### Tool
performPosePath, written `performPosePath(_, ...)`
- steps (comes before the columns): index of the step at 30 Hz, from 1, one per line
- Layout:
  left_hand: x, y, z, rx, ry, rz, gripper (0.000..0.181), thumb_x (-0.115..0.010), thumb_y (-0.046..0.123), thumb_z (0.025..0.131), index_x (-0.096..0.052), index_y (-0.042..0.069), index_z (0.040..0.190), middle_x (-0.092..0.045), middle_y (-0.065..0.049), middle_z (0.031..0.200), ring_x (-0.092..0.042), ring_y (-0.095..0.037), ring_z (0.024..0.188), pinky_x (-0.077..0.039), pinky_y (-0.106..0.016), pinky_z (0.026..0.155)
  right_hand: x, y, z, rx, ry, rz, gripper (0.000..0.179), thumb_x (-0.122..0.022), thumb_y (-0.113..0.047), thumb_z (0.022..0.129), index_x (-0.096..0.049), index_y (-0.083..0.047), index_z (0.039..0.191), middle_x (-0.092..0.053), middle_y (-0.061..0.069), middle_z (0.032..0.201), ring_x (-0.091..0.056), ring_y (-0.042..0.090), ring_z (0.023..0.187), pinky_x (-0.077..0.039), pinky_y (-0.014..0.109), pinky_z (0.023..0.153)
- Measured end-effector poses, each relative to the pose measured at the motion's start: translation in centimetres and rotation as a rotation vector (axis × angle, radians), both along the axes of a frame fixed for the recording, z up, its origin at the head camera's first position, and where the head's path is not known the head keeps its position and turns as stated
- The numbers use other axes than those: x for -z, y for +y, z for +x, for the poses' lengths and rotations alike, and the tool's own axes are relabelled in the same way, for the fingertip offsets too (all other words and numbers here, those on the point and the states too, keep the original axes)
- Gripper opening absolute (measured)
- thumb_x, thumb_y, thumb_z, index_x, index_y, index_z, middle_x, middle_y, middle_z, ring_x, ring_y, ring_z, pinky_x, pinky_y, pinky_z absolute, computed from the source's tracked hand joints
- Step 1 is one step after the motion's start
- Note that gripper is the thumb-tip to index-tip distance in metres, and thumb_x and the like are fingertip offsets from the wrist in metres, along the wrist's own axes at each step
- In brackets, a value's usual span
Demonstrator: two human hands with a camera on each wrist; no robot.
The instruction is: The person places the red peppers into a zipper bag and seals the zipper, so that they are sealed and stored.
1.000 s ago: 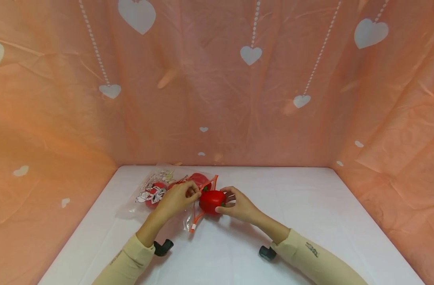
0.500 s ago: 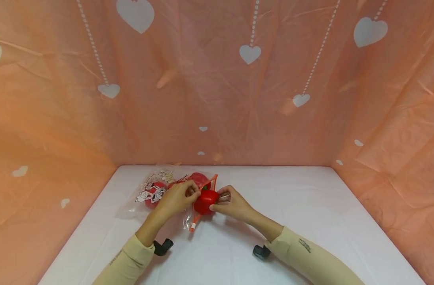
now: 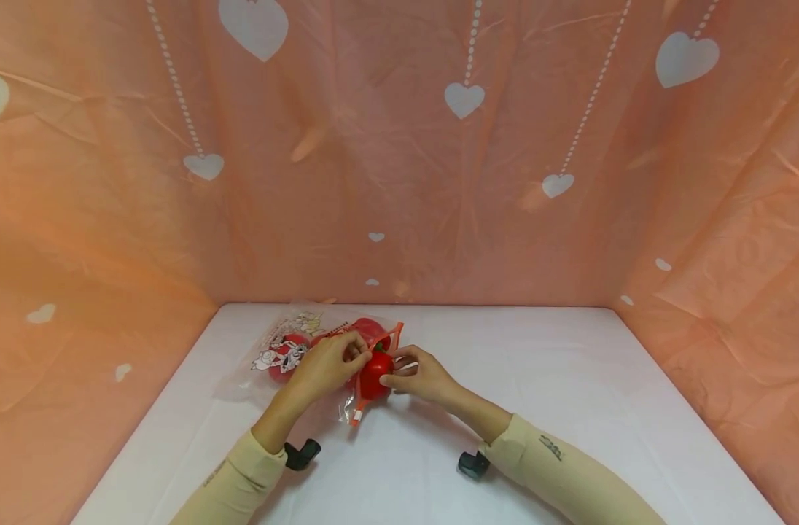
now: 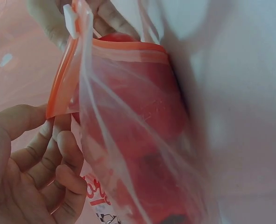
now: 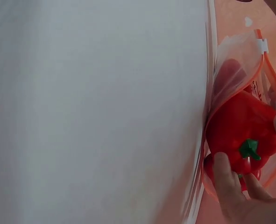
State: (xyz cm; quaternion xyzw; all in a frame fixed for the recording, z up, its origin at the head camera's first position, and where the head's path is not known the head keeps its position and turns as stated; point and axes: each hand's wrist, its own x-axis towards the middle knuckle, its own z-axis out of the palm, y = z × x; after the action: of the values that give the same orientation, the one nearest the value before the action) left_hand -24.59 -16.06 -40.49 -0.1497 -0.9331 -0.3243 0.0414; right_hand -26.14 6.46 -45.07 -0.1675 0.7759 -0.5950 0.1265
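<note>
My left hand (image 3: pixel 327 364) pinches the orange rim (image 4: pixel 58 93) of a clear slider zip bag (image 3: pixel 242 379) that lies on the table, its mouth spread apart. A red bell pepper (image 3: pixel 375 373) with a green stem (image 5: pixel 251 148) is partly inside that mouth. My right hand (image 3: pixel 426 375) holds this pepper from its stem end, thumb and fingers on either side. Other red peppers (image 3: pixel 371 329) show through the plastic, which partly blurs them. A white slider (image 4: pixel 71 21) sits at one end of the rim.
A white-covered table (image 3: pixel 544 379) carries the bag at its back left. An orange curtain with white hearts (image 3: pixel 464 100) rises behind and on both sides. Dark wrist-camera mounts (image 3: pixel 302 455) stick out below both wrists.
My right hand has moved left, pushing the pepper from just outside the bag's mouth to partly inside it. The left hand keeps its pinch on the rim and has hardly moved.
</note>
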Motion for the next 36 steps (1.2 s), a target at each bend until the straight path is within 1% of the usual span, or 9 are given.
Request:
performPosePath(6,0.0,0.0,-0.1,-0.001,0.014,0.004,0.009,-0.077,0.023,0.101,-0.070,0.018,0.100,-0.071,0.006,0.086,-0.061,-0.013,0.077,-0.052,-0.034,0.072,-0.1,-0.1,0.1,-0.011,0.005,0.035,0.050,-0.080,-0.005,0.094,-0.058,0.008,0.137,-0.069,0.024,0.124,-0.072,0.033,0.113,-0.062,0.038,0.091)
performPosePath(10,-0.1,0.0,-0.1,0.002,0.020,0.008,0.009,-0.077,0.022,0.101,-0.070,0.018,0.099,-0.070,0.006,0.085,-0.060,-0.012,0.075,-0.051,-0.034,0.071,-0.1,-0.3,0.0,-0.009,0.004,0.024,0.047,-0.080,-0.005,0.094,-0.058,0.010,0.132,-0.070,0.020,0.117,-0.074,0.027,0.106,-0.062,0.034,0.087)
performPosePath(13,-0.1,0.0,-0.1,0.002,0.021,0.009,0.009,-0.077,0.022,0.101,-0.070,0.017,0.100,-0.070,0.006,0.084,-0.059,-0.012,0.074,-0.051,-0.033,0.069,0.0,-0.6,-0.1,0.004,0.020,0.032,0.044,-0.081,-0.006,0.093,-0.060,0.011,0.129,-0.072,0.017,0.111,-0.074,0.023,0.099,-0.062,0.032,0.084)
performPosePath(16,-0.1,0.0,-0.1,-0.001,0.018,0.008,0.009,-0.077,0.022,0.101,-0.070,0.017,0.100,-0.070,0.006,0.084,-0.059,-0.013,0.073,-0.051,-0.033,0.068,0.1,-0.9,-0.1,0.011,0.038,0.048,0.044,-0.081,-0.006,0.093,-0.063,0.010,0.129,-0.073,0.016,0.108,-0.074,0.022,0.098,-0.062,0.033,0.084)
performPosePath(19,-0.1,0.0,0.0,-0.005,0.018,0.004,0.009,-0.077,0.022,0.101,-0.070,0.017,0.100,-0.070,0.006,0.085,-0.059,-0.013,0.073,-0.050,-0.033,0.067,0.2,-1.1,-0.2,0.010,0.045,0.063,0.042,-0.081,-0.008,0.094,-0.065,0.008,0.130,-0.074,0.015,0.108,-0.074,0.023,0.100,-0.061,0.033,0.086)
performPosePath(23,-0.1,0.0,-0.1,-0.004,0.025,0.003,0.009,-0.077,0.022,0.101,-0.070,0.017,0.100,-0.070,0.006,0.085,-0.059,-0.013,0.073,-0.050,-0.033,0.068,0.3,-1.4,-0.3,-0.010,0.042,0.061,0.040,-0.079,-0.007,0.096,-0.065,0.008,0.131,-0.074,0.018,0.111,-0.075,0.026,0.101,-0.061,0.032,0.085)
performPosePath(27,-0.2,0.0,0.0,0.002,0.032,0.010,0.009,-0.077,0.022,0.101,-0.070,0.017,0.099,-0.070,0.006,0.084,-0.059,-0.012,0.073,-0.050,-0.033,0.068,0.3,-1.6,-0.3,-0.037,0.027,0.035,0.040,-0.076,-0.005,0.097,-0.063,0.011,0.132,-0.074,0.022,0.115,-0.076,0.028,0.102,-0.062,0.032,0.086)
performPosePath(32,-0.2,-0.1,0.0,0.008,0.035,0.011,0.010,-0.077,0.022,0.101,-0.069,0.017,0.098,-0.070,0.007,0.084,-0.059,-0.012,0.073,-0.050,-0.033,0.068,0.3,-1.8,-0.2,-0.039,0.017,0.033,0.036,-0.075,-0.003,0.097,-0.065,0.011,0.129,-0.074,0.021,0.113,-0.074,0.021,0.100,-0.062,0.032,0.087)
performPosePath(36,-0.2,-0.1,0.0,0.008,0.032,0.000,0.009,-0.076,0.023,0.101,-0.069,0.017,0.098,-0.069,0.007,0.083,-0.058,-0.011,0.072,-0.049,-0.033,0.068,0.3,-2.0,-0.3,-0.023,0.017,0.052,0.033,-0.077,-0.006,0.097,-0.069,0.007,0.126,-0.075,0.016,0.110,-0.070,0.015,0.096,-0.061,0.029,0.084)
